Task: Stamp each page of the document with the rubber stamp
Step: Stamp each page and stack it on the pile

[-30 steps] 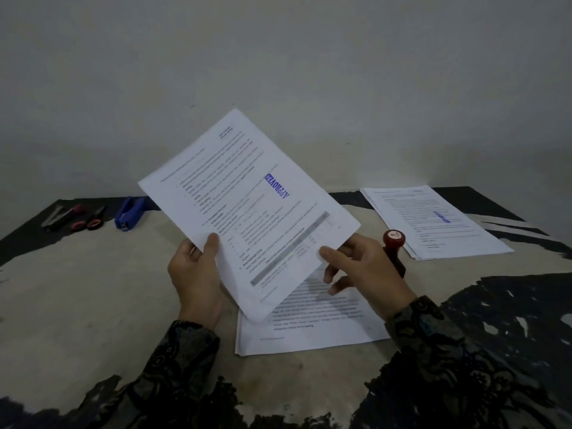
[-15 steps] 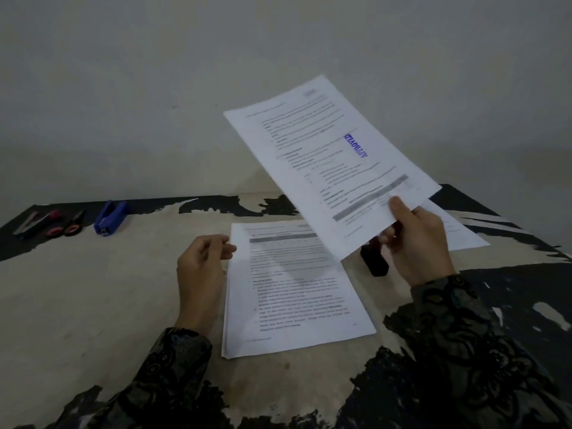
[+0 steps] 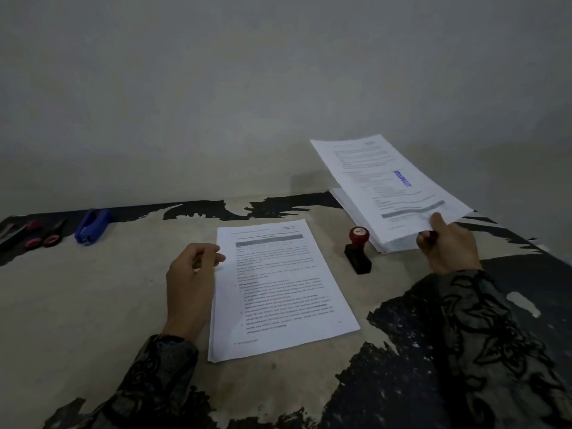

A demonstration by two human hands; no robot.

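My right hand (image 3: 445,246) pinches the near corner of a stamped page (image 3: 387,184) with a blue mark, holding it tilted just above the stamped pile (image 3: 387,239) at the right. The rubber stamp (image 3: 358,250), black base with a red knob, stands on the table between the two stacks. The unstamped stack (image 3: 278,289) lies in the middle, its top page showing no blue mark. My left hand (image 3: 192,270) rests beside that stack's left edge, fingers loosely curled, holding nothing.
A blue stapler (image 3: 91,226) and red-handled scissors (image 3: 46,235) lie at the table's far left. The worn table top (image 3: 93,305) has peeling dark patches. A plain wall rises right behind the table's back edge.
My left hand let go of the stamped page and dropped beside the middle stack. My right hand carried the page to the right and lowered it over the right pile.
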